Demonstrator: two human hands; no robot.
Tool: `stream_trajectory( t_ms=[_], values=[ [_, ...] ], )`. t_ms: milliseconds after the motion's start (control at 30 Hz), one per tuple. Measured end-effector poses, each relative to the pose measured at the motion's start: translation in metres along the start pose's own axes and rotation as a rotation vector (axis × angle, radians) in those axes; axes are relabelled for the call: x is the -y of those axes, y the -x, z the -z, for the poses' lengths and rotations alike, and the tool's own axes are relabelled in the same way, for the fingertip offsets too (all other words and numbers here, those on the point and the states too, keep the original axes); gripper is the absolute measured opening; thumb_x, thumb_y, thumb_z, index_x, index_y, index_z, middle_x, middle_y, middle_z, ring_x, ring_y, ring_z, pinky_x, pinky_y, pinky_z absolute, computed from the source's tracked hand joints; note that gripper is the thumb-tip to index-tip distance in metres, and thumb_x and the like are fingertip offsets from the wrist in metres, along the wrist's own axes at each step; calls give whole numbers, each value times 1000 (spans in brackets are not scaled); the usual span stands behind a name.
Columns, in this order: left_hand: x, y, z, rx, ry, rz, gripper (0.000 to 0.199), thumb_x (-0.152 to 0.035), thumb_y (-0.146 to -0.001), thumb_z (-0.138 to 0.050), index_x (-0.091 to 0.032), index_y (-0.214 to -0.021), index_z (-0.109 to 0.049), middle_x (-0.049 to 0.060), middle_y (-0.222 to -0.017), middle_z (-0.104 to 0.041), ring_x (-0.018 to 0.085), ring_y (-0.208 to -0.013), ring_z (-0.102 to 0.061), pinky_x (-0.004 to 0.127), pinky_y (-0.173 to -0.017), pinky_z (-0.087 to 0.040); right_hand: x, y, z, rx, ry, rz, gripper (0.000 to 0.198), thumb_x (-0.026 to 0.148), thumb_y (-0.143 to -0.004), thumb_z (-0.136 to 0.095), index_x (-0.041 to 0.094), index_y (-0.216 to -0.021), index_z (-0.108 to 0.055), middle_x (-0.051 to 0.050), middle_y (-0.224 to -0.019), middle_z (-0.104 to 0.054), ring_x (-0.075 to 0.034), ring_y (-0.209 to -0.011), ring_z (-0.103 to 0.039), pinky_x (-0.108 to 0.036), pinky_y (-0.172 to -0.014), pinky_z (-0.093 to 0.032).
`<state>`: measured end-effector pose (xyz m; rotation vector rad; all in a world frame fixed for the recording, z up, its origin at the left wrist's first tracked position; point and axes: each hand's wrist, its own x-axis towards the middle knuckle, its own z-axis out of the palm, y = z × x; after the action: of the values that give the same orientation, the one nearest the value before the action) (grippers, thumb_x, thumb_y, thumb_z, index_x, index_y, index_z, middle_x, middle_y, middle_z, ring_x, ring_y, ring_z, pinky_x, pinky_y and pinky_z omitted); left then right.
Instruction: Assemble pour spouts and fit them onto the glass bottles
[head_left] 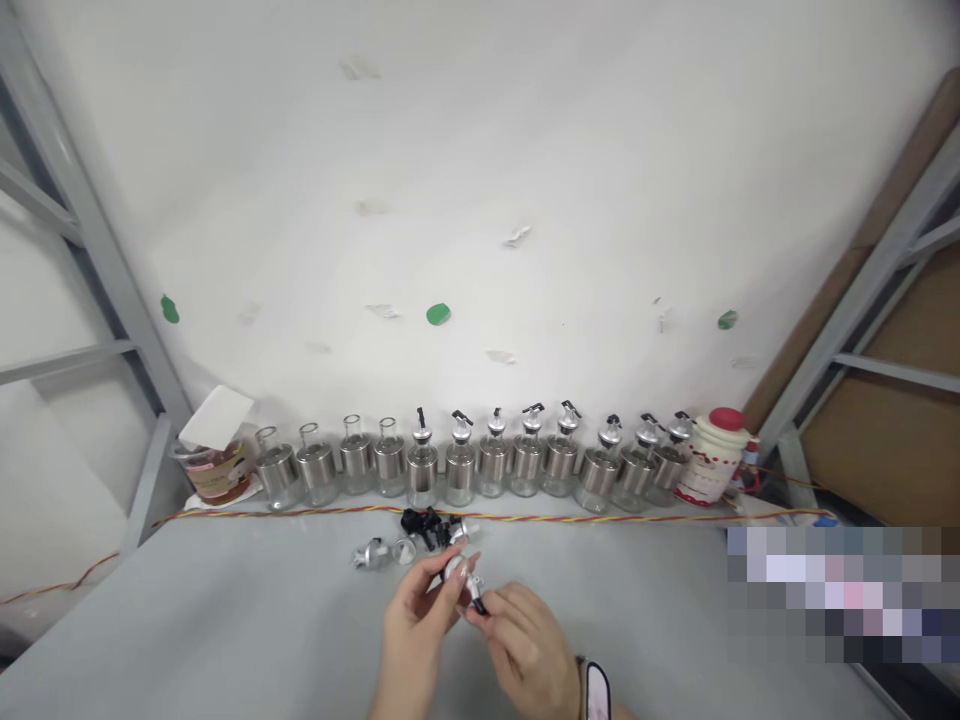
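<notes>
**Holding one silver-and-black pourer (472,584) above the grey table (270,620)**

Gripping its silver part with the left hand (424,610) — pinching its black tip (479,606) with the curled right hand (532,640). Seeing, just beyond the left hand, one small heap of black parts (429,528), with silver caps (371,553) beside it on the table. Finding farther back, along the white wall (570,260), one row of steel-sleeved bottles (460,464) — four with open necks (352,430), eight with fitted tops (532,425).
</notes>
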<state>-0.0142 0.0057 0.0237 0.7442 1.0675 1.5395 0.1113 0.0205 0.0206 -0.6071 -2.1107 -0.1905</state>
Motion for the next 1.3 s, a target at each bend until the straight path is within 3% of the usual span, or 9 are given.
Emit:
stream_trajectory(
  t_ms=[200, 433, 500, 567, 633, 733, 833, 1000, 1300],
  values=[
    [2, -7, 3, -31, 38, 19, 23, -27, -53, -75, -16, -72, -67, 9, -94, -68, 18, -73, -63, 26, -61, -52, -6, 12, -11, 117, -129, -204, 25, 17, -88, -34, 20, -68, -49, -2, -60, -56, -15, -57, -50, -25, -52, -40],
    [1, -7, 1, -77, 20, 10, 27, -27, -50, -77, -15, -72, -66, 9, -93, -69, 21, -76, -64, 29, -64, -52, -12, 22, -19, 1, -95, -45, 16, 9, -84, -38, 19, -86, -51, -4, -69, -59, -16, -60, -52, -27, -56, -42],
    [0, -6, 1, -78, 6, 2, 28, -27, -49, -77, -15, -72, -66, 10, -93, -69, 24, -79, -64, 30, -63, -53, -10, 20, -20, 18, -180, -211, 9, 14, -83, -44, 20, -82, -51, -2, -67, -58, -15, -59, -52, -27, -55, -42],
    [0, -7, 2, -60, -14, -24, 26, -27, -51, -76, -16, -72, -66, 11, -93, -69, 26, -83, -63, 31, -64, -52, -8, 15, -18, 54, -363, -477, 7, 18, -79, -54, 21, -82, -49, 0, -67, -56, -14, -59, -53, -25, -55, -44],
    [0, -8, 3, -37, -39, -59, 24, -27, -52, -75, -16, -72, -65, 11, -94, -68, 26, -88, -62, 32, -68, -52, -8, 8, -15, 82, -593, -713, 29, 18, -70, -63, 22, -92, -45, 3, -69, -55, -14, -61, -53, -24, -57, -45],
    [2, -10, 6, -4, -70, -82, 21, -26, -54, -74, -16, -70, -65, 10, -93, -69, 26, -90, -61, 32, -74, -50, -11, 0, -10, 157, -842, -859, 60, 16, -57, -73, 23, -107, -40, 6, -69, -51, -13, -60, -53, -24, -57, -46],
    [7, -11, 6, 34, -64, -67, 19, -26, -55, -74, -16, -69, -65, 9, -89, -69, 24, -84, -62, 32, -71, -50, -16, -2, -5, 265, -822, -817, 65, 19, -55, -75, 24, -112, -47, 1, -80, -54, -15, -69, -54, -27, -64, -46],
    [17, -14, 9, 76, -44, -33, 17, -26, -58, -72, -17, -69, -63, 6, -87, -68, 22, -79, -63, 32, -66, -52, -15, 0, 0, 385, -657, -658, 45, 19, -70, -64, 26, -112, -53, -3, -90, -56, -19, -84, -53, -28, -76, -44],
    [27, -18, 14, 81, -190, -43, 20, -31, -58, -71, -16, -69, -63, 9, -86, -69, 24, -77, -64, 34, -67, -52, -16, 6, -10, 428, -623, -633, 33, 8, -75, -55, 28, -101, -59, -1, -87, -59, -16, -82, -56, -24, -74, -44]
  ],
)
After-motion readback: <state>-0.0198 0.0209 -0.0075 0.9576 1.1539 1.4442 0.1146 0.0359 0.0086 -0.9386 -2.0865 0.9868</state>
